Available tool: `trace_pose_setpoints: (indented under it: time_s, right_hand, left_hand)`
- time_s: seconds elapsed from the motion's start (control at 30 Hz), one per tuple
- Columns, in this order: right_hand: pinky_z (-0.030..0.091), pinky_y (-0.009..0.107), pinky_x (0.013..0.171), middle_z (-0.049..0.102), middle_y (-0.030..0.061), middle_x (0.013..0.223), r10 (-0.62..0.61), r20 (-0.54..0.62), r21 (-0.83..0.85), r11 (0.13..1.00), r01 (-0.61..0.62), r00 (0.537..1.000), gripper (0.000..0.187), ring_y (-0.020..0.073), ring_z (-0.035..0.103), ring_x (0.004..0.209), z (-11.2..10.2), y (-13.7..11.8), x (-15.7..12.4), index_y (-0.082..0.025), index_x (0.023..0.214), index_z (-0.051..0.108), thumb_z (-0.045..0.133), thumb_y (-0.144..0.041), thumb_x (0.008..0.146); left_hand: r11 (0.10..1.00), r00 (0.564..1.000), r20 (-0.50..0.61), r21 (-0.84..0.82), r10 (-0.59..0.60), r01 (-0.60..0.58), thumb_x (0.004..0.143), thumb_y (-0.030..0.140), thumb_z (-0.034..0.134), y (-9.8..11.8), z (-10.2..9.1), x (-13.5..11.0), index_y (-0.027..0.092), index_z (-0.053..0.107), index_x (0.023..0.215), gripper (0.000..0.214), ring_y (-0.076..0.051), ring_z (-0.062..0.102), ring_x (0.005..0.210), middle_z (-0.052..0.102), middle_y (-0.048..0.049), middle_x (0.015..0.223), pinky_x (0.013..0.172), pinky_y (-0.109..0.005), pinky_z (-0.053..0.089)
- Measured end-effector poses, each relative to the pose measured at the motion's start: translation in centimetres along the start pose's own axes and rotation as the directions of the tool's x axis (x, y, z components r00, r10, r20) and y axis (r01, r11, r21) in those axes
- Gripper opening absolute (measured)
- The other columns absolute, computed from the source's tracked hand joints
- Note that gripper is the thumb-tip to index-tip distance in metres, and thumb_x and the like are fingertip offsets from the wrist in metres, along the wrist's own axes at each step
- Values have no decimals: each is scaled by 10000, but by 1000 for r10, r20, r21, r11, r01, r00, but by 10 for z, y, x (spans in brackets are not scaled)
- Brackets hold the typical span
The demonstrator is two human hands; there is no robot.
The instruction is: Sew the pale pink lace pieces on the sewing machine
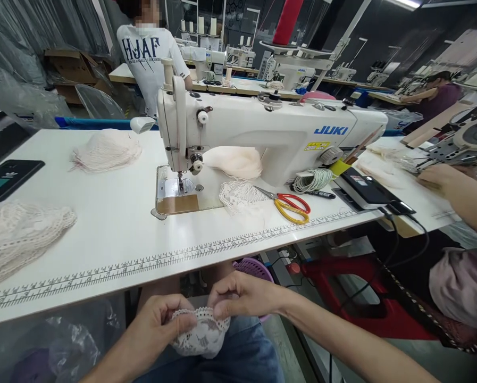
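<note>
A small cup-shaped piece of white lace (201,336) is held over my lap, below the table's front edge. My left hand (162,322) pinches its scalloped edge on the left side. On the other side, my right hand (240,297) grips the same edge between thumb and fingers. Behind them on the table stands a white sewing machine (238,119). Another lace piece (242,196) lies by the machine bed, beside scissors (292,206) with red and yellow handles. A pale fabric cup (236,161) rests under the machine arm.
Stacked lace pieces (21,234) and a pale fabric pile (106,150) lie on the table's left. A phone (10,178) is at the far left. Right of the scissors are coiled cord (312,181) and a black box (360,187). A co-worker's hand (441,178) works nearby.
</note>
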State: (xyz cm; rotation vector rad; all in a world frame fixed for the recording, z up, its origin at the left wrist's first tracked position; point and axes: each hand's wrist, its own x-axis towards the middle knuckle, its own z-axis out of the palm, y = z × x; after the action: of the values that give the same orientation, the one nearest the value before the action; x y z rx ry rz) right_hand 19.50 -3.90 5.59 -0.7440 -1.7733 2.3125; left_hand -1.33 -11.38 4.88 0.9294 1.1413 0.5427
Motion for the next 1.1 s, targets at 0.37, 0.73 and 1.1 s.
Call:
trace_pose_setpoints:
  time_s: [0.37,0.73,1.1]
  right_hand:
    - [426,181,578,617,-6,650,84,-92,118,990,-72,992,378,75,532,578,0,11,1,-105,750,689,806,-419,575]
    - [328,158,501,529,-37,620,9,-144,-59,998,-18,989,332,59,410,553,9,14,9,-117,736,644,752,-423,665]
    - [303,178,499,488,-29,610,-63,-197,-278,961,6,978,326,83,401,575,16,16,12,-121,806,640,635,-447,799]
  left_hand:
    - [997,999,21,-73,25,-23,650,595,691,-5,-3,-4,135,595,761,482,-120,449,603,554,-9,665,569,-210,340]
    - [947,997,-53,321,51,-32,759,455,576,1,1,-1,127,573,650,346,-108,349,572,411,33,585,520,-208,267]
    - [933,981,-153,356,119,-57,745,419,635,5,0,-2,180,710,709,253,-142,519,602,640,2,615,567,-192,362]
